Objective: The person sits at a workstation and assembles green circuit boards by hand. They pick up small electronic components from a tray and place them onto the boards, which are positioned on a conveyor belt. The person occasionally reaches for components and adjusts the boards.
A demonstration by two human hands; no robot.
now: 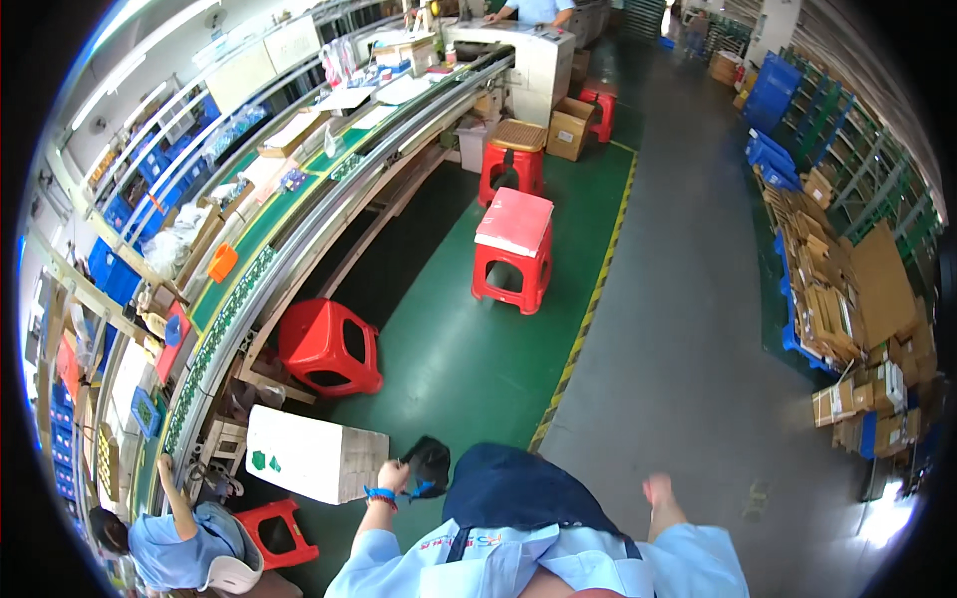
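At the lower edge, the person's light-blue sleeves and a dark navy apron (518, 490) fill the near view. The left hand (392, 476), with a blue band at the wrist, is closed on the edge of a black bag (429, 463) that hangs just in front of the apron. The right hand (657, 489) is blurred and held free over the grey floor (678, 329), touching nothing; how far its fingers are spread cannot be told. Just left of the black bag stands a white carton (314, 455) with small green marks on its near face, resting on the green floor strip. Beside it, low down, is a red stool (282, 531), and a co-worker in a light-blue shirt (179, 548) sits at the bottom left, one arm raised to the long curved table (299, 234). Farther along, a red stool lies tipped (331, 347) against the table's frame, and another stands upright with a pink-white pad on top (513, 249); a third stool with a woven seat (515, 154) stands beyond. A yellow-black line (588, 299) separates green floor from grey. Flattened brown cardboard (847, 289) is stacked along the right wall, with blue crates (773, 90) behind. Far off, a person stands at a white machine (533, 50).
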